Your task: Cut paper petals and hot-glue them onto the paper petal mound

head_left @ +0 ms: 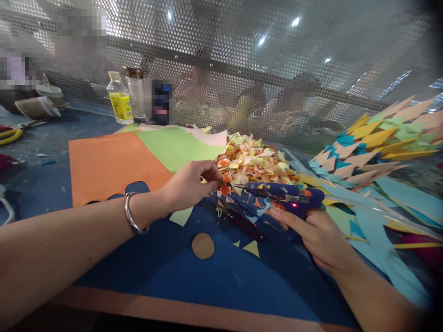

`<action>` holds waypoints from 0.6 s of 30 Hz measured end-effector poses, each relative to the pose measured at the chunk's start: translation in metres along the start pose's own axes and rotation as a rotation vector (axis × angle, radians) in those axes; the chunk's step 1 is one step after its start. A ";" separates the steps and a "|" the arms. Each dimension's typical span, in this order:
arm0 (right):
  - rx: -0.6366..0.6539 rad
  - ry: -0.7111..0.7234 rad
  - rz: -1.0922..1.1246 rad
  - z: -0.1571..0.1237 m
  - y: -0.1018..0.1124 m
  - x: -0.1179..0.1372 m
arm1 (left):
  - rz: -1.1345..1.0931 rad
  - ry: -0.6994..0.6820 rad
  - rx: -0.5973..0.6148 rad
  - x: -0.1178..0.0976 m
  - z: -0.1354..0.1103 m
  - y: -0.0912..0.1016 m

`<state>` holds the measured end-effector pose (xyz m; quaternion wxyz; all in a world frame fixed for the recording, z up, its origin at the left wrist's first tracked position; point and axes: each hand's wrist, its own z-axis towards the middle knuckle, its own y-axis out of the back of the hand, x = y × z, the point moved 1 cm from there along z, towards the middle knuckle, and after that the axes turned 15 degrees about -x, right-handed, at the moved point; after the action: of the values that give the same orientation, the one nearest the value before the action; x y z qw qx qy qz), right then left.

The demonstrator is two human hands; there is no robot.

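Observation:
Between the fingertips of my left hand (192, 184) is a small orange paper flower (224, 188) with a bit of green on it. My right hand (320, 230) is wrapped around a blue hot glue gun (287, 193), whose red light glows. The gun's nozzle points left, close to the flower; I cannot tell whether they touch. Below the nozzle lies a pair of dark-handled scissors (242, 221) among paper scraps. A round brown cardboard disc (203, 246) rests on the blue tabletop (228, 286) in front of me.
Orange paper (110, 166) and green paper (176, 145) sheets lie at left centre. Behind the gun is a heap of paper curls (256, 159). A spiky folded-paper piece (377, 143) stands right. A yellow-labelled bottle (119, 101) and a clear jar (136, 94) stand before a perforated metal screen (221, 50).

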<state>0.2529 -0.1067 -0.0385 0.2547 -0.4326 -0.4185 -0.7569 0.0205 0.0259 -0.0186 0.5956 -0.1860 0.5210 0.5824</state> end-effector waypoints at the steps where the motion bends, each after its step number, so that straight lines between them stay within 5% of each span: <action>1: 0.002 0.005 -0.007 0.000 0.000 -0.002 | -0.003 0.001 0.007 -0.001 0.000 0.000; 18: 0.018 0.167 -0.179 -0.006 0.000 0.008 | 0.014 -0.021 0.075 -0.006 -0.004 -0.002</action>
<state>0.2462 -0.1119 -0.0327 0.2238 -0.3267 -0.4397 -0.8061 0.0216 0.0189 -0.0163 0.6034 -0.1537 0.5374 0.5688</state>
